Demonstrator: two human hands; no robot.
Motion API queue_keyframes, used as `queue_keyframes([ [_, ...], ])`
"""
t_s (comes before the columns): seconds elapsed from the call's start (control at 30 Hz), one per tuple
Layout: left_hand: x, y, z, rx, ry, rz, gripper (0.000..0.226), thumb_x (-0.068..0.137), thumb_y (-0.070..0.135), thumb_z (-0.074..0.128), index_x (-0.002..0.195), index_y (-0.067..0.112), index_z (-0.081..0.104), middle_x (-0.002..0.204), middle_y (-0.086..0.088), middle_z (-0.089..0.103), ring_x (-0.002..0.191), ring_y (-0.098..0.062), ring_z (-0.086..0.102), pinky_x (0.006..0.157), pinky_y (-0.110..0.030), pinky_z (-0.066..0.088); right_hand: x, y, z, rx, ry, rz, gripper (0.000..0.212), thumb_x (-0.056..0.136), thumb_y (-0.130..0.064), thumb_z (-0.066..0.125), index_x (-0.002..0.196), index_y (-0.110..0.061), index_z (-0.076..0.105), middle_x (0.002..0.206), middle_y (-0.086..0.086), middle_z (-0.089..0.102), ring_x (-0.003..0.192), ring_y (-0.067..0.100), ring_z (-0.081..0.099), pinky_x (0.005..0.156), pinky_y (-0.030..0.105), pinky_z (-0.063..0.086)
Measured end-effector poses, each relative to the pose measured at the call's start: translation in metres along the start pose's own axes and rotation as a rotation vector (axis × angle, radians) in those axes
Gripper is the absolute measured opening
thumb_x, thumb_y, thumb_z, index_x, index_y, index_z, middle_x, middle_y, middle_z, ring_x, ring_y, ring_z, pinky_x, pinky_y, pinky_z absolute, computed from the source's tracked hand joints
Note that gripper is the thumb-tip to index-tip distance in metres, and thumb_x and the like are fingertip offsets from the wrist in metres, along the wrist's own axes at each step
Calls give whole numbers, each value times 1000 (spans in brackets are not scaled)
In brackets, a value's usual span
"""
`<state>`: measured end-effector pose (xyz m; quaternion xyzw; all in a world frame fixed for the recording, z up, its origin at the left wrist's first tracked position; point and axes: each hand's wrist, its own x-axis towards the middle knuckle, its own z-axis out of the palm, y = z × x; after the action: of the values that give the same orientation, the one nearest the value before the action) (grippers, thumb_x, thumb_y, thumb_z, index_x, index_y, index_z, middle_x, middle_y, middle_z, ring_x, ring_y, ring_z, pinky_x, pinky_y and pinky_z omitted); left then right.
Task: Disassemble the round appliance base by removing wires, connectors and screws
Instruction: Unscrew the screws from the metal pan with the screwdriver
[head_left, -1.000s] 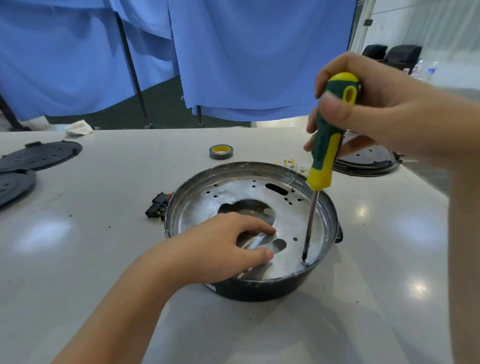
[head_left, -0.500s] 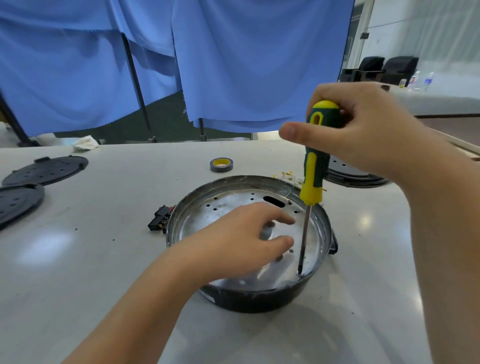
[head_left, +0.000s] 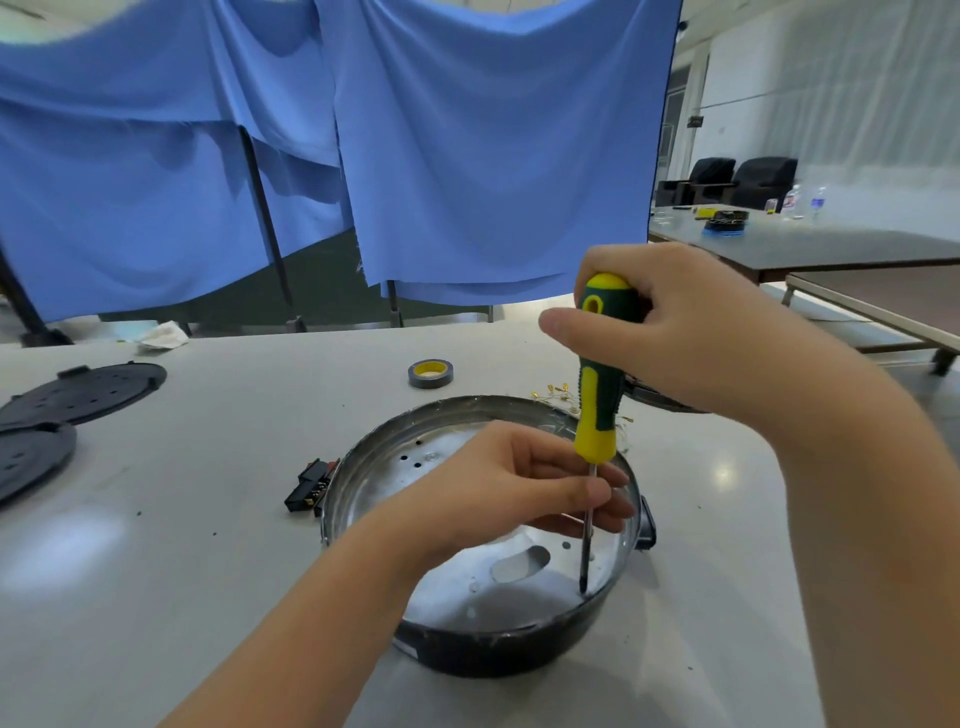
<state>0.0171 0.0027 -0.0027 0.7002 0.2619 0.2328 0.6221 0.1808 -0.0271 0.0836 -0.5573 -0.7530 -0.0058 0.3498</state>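
The round appliance base sits on the white table, a black shell with a shiny metal plate inside that has holes and cut-outs. My right hand grips the green and yellow handle of a screwdriver, held upright. Its tip stands on the plate near the right inner rim. My left hand has risen off the plate and pinches the thin metal shaft between thumb and fingers. The screw under the tip is too small to make out.
A black connector block lies against the base's left side. A roll of grey tape sits behind it, small brass terminals beside it. Two black round covers lie at far left; another round part is behind my right hand.
My left hand lifted from the metal plate and took hold of the screwdriver shaft. My right hand and the screwdriver stayed over the same spot; the camera view tilted upward.
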Motion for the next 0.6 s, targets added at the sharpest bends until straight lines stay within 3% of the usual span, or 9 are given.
queue_keyframes([
  [0.17,4,-3,0,28,5,10,12,89,8,64,92,12,75,91,-8,76,87,-20,73,72,-23,56,4,11,-2,83,-67,26,38,73,-62,53,78,-24,52,55,-9,48,46,5,42,53,32,45],
  [0.27,5,-3,-2,41,0,18,10,88,6,64,90,10,74,86,-7,76,83,-19,73,70,-23,56,7,13,0,167,-96,-30,33,76,-55,58,79,-22,53,56,-8,46,51,7,43,53,26,44],
  [0.4,3,-4,-4,25,4,31,7,86,6,67,87,9,73,85,-10,76,79,-19,73,69,-23,57,11,13,6,460,-202,-70,22,83,-37,67,81,-18,55,63,-4,46,55,3,49,55,13,46],
  [0.6,6,-6,-3,37,12,55,4,82,4,70,86,4,71,83,-15,73,81,-26,73,76,-35,60,14,28,17,981,-418,-94,9,74,-23,60,78,-16,55,78,9,46,74,23,46,72,33,44],
])
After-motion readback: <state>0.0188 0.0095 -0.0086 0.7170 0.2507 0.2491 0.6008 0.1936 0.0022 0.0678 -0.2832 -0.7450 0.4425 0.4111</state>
